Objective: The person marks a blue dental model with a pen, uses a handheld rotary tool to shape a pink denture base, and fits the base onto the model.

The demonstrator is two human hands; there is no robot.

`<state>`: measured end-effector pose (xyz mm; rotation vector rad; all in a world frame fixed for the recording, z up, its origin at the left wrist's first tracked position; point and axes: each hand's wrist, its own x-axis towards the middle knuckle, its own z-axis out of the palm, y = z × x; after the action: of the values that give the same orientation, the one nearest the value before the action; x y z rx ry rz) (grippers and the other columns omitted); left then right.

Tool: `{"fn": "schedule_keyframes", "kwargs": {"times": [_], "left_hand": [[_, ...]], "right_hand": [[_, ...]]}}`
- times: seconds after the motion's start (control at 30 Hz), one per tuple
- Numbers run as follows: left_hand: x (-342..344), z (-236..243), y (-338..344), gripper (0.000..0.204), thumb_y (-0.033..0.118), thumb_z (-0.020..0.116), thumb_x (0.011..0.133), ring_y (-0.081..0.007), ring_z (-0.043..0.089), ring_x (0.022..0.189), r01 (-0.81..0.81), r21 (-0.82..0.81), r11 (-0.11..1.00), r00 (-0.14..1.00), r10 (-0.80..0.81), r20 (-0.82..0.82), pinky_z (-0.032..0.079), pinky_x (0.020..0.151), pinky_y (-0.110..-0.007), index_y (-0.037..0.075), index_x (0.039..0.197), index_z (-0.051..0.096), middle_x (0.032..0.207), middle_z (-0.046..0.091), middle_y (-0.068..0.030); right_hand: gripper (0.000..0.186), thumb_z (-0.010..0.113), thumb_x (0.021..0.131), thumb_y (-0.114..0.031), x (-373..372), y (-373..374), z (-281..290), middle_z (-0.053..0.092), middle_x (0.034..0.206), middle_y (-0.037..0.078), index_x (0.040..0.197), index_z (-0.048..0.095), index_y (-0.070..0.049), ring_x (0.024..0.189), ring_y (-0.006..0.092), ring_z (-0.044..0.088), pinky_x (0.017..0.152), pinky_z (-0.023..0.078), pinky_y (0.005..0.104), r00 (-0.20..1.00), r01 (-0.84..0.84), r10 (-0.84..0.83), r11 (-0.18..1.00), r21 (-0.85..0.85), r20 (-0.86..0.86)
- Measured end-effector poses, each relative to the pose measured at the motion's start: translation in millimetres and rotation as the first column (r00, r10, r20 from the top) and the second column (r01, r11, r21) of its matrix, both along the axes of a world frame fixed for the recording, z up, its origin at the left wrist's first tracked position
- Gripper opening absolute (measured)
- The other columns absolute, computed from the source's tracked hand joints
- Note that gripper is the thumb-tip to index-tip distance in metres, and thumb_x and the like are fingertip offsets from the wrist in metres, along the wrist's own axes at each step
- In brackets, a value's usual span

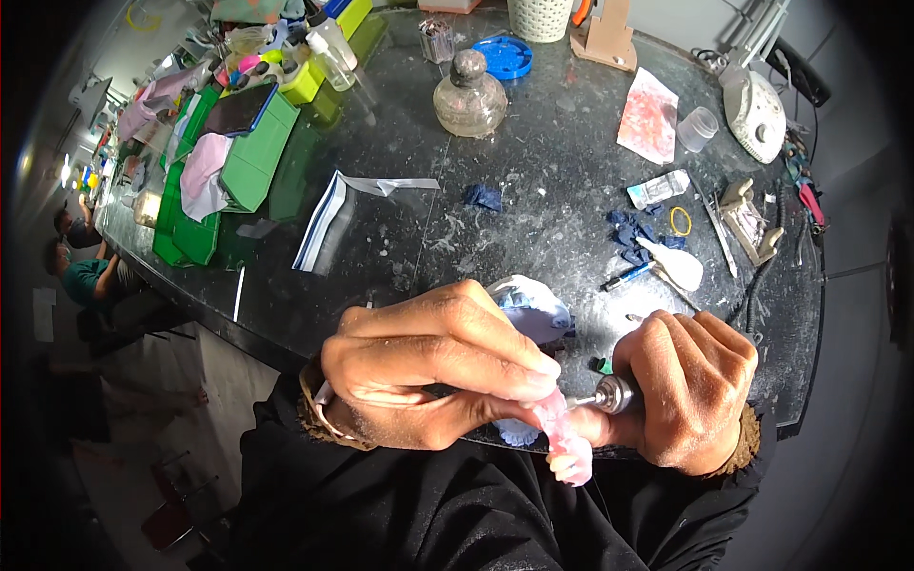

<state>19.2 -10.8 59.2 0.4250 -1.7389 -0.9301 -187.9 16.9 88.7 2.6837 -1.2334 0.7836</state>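
Observation:
My left hand [433, 366] pinches a small pink denture piece [562, 438] with cream-coloured teeth at its lower end. My right hand [690, 390] is wrapped round a metal rotary handpiece [614, 393]; its thin tip meets the pink piece near my left fingertips, and my right thumb is beside that piece. Behind my hands, a white and bluish object [528, 309] lies on the dark bench [390, 243]. A small green item [605, 364] shows between my hands.
Green trays [252, 157] with a phone and pink cloth sit left, a glass jar [471, 105] and blue dish [505, 57] at back. Blue scraps [633, 233], a pen, tools and a white machine [752, 109] lie right. Other people [90, 276] sit along the bench at far left.

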Motion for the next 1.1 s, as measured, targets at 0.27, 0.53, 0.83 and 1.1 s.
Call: {"fn": "schedule_keyframes", "kwargs": {"times": [0.27,0.53,0.83,1.1], "left_hand": [[-1.5,-2.1,-0.6,0.015,-0.003,0.077,0.067,-0.0156,0.059,0.06,0.015,0.016,1.0,1.0,-0.015,-0.002,0.047,0.05,-0.023,0.003,0.076,0.067,0.077,0.066,-0.0095],[-2.8,-5.4,1.6,0.012,0.004,0.077,0.07,-0.0151,0.059,0.059,-0.015,0.003,1.0,1.0,0.015,-0.007,0.045,0.049,-0.022,0.005,0.075,0.066,0.076,0.066,-0.0091],[-5.2,-7.1,0.6,0.01,0.005,0.075,0.074,-0.0152,0.059,0.06,0.002,0.014,1.0,0.999,-0.001,-0.039,0.045,0.047,-0.022,0.006,0.074,0.065,0.075,0.065,-0.0092],[-4.8,-8.6,2.6,0.012,0.002,0.074,0.074,-0.0153,0.058,0.059,0.002,0.035,0.999,0.998,0.0,-0.064,0.049,0.044,-0.022,0.006,0.076,0.063,0.075,0.065,-0.0098]], "right_hand": [[0.055,0.067,0.067,-0.054,1.4,7.5,4.5,0.042,0.057,0.004,0.068,0.05,-0.003,0.042,0.0169,0.046,0.039,0.033,0.0293,0.999,0.031,-0.028,0.991,0.133,-0.023],[0.055,0.065,0.069,-0.054,1.6,8.4,4.5,0.041,0.057,0.004,0.069,0.05,-0.002,0.042,0.0174,0.046,0.04,0.034,0.029,0.998,0.032,-0.024,0.987,0.155,-0.057],[0.055,0.066,0.068,-0.054,3.4,4.3,-0.5,0.039,0.053,0.003,0.067,0.049,-0.002,0.04,0.0165,0.044,0.038,0.033,0.0285,1.0,0.005,-0.005,0.996,0.091,0.006],[0.057,0.066,0.067,-0.057,0.2,4.6,4.0,0.039,0.053,0.003,0.063,0.046,-0.004,0.039,0.0164,0.044,0.038,0.032,0.0284,0.999,0.031,-0.026,0.986,0.165,-0.033]]}}
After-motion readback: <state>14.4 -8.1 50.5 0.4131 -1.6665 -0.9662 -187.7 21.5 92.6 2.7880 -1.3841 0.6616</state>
